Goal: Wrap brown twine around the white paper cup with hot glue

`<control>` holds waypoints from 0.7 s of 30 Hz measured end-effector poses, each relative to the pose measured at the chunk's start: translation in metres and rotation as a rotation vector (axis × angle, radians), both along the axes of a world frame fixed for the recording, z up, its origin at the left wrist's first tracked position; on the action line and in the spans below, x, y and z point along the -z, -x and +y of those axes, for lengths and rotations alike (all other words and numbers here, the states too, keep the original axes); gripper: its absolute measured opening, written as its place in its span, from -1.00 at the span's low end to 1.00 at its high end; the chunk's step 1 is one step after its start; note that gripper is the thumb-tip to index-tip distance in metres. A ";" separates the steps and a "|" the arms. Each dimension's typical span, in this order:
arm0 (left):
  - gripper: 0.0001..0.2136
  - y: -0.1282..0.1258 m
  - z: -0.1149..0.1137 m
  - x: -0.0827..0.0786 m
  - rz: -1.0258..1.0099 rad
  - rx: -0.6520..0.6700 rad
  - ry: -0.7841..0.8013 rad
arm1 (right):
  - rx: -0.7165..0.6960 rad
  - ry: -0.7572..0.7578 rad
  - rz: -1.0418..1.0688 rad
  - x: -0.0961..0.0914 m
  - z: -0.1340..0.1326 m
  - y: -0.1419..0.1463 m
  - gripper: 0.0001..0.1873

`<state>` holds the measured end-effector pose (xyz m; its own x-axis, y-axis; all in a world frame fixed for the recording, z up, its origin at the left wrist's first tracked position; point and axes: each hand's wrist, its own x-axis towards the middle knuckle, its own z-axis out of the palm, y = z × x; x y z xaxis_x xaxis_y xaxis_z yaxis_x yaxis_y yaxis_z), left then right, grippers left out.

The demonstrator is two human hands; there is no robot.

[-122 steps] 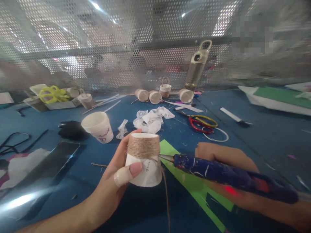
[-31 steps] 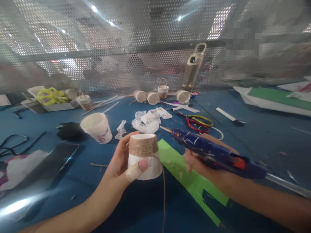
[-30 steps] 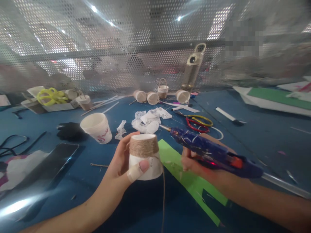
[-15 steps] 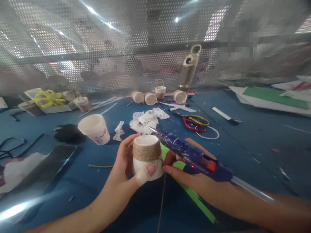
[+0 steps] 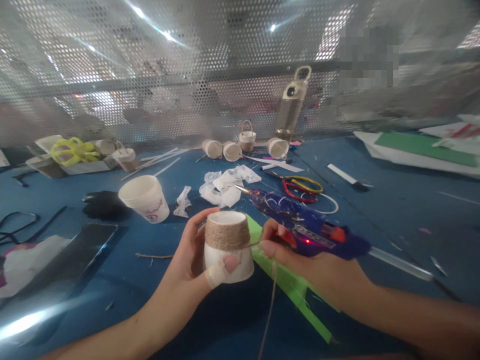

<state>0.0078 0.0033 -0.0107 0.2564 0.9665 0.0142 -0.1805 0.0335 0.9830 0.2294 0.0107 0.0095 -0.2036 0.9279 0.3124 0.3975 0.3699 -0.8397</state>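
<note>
My left hand (image 5: pixel 195 265) is wrapped round a white paper cup (image 5: pixel 240 262), its narrower end up. Brown twine (image 5: pixel 227 235) is wound in rows about the cup's upper half. A bandage covers part of my left thumb. On the right, my right hand (image 5: pixel 300 255) grips a blue glue gun (image 5: pixel 292 210), its metal tip pointing left above the cup and a clear glue stick (image 5: pixel 401 264) coming out of its back. The same hand pinches the loose twine (image 5: pixel 270 310), which runs taut from the cup's side to the fingers and then hangs down.
Behind the hands lie lace pieces (image 5: pixel 228 185), scissors (image 5: pixel 300 187) and several twine-wrapped cups (image 5: pixel 232 151). A bottle (image 5: pixel 291 107) stands by the perforated screen. Stacked paper cups (image 5: pixel 144 197) and a phone (image 5: pixel 75 265) are leftward. Green paper (image 5: pixel 296 295) lies beneath my right hand.
My right hand has moved slightly right, away from the cup, drawing the twine out taut. The glue gun has shifted right with it. My left hand holds the cup in nearly the same place.
</note>
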 end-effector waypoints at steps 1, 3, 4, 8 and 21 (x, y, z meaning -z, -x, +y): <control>-0.43 0.000 0.000 0.000 -0.007 0.008 0.007 | 0.010 0.002 0.007 0.001 0.001 -0.001 -0.79; -0.43 0.001 0.001 0.002 -0.018 0.013 0.023 | 0.020 0.019 0.011 0.005 0.002 -0.001 -0.77; -0.43 0.001 0.001 0.002 -0.019 0.012 0.029 | 0.021 0.025 0.008 0.006 0.002 -0.002 -0.77; -0.44 0.003 0.002 0.004 -0.033 0.021 0.043 | -0.005 0.042 0.010 0.005 0.002 -0.002 -0.80; -0.42 -0.004 -0.001 -0.005 -0.069 0.030 0.131 | 0.018 0.053 0.084 0.013 0.002 -0.002 -0.90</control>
<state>0.0121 0.0021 -0.0056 0.2882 0.9531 -0.0927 -0.2442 0.1668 0.9553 0.2312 0.0128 -0.0033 -0.1620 0.9468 0.2782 0.3306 0.3177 -0.8887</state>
